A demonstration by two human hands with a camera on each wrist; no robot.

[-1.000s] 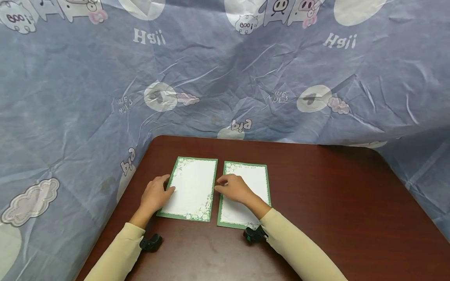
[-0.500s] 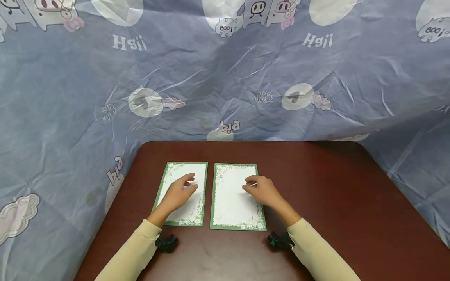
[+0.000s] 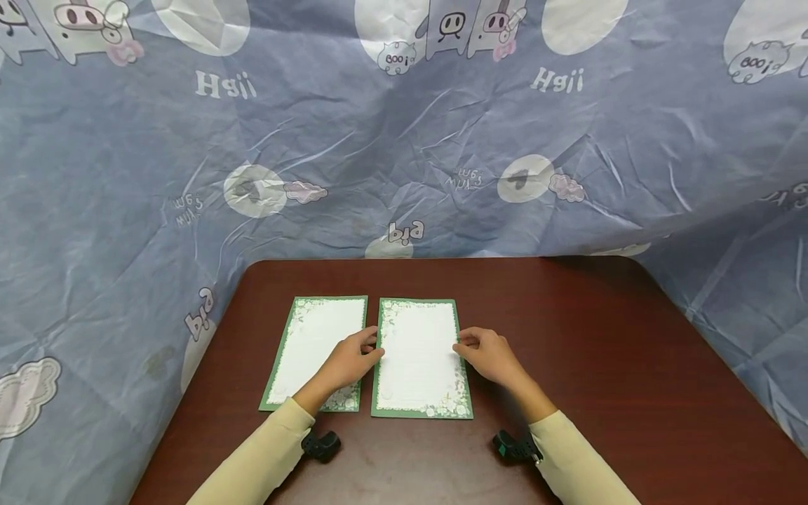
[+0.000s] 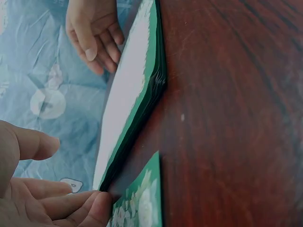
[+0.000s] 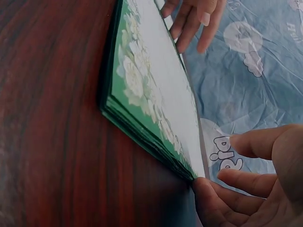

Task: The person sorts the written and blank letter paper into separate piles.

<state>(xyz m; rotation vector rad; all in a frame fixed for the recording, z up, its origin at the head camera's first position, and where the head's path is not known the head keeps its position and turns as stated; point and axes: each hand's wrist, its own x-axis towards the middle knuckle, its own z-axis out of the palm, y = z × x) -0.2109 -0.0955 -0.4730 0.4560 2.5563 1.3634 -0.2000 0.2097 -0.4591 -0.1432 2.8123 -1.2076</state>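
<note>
A stack of white writing paper (image 3: 416, 365) with a green, flower-printed border lies on the table between the hands. At its left long edge is my left hand (image 3: 348, 360), thumb over the margin. My right hand (image 3: 495, 359) stands at the opposite edge. Both wrist views show outer fingertips right at the stack's sides, with thumb and forefinger spread and not gripping. In the right wrist view the paper stack (image 5: 156, 80) has several layers, slightly uneven at the corner. Left of it lies matching paper (image 3: 315, 337), partly covered by my left hand and forearm.
The dark reddish-brown table (image 3: 587, 365) stretches to the right of the papers. Behind it hangs a wrinkled blue cloth (image 3: 353, 140) with cartoon prints. Black wrist cameras (image 3: 323, 446) sit below each hand, near the table's front.
My left hand has moved right, from the left paper's outer edge across to the right stack. My right hand has moved from that stack's left edge to its right edge. The head view has shifted.
</note>
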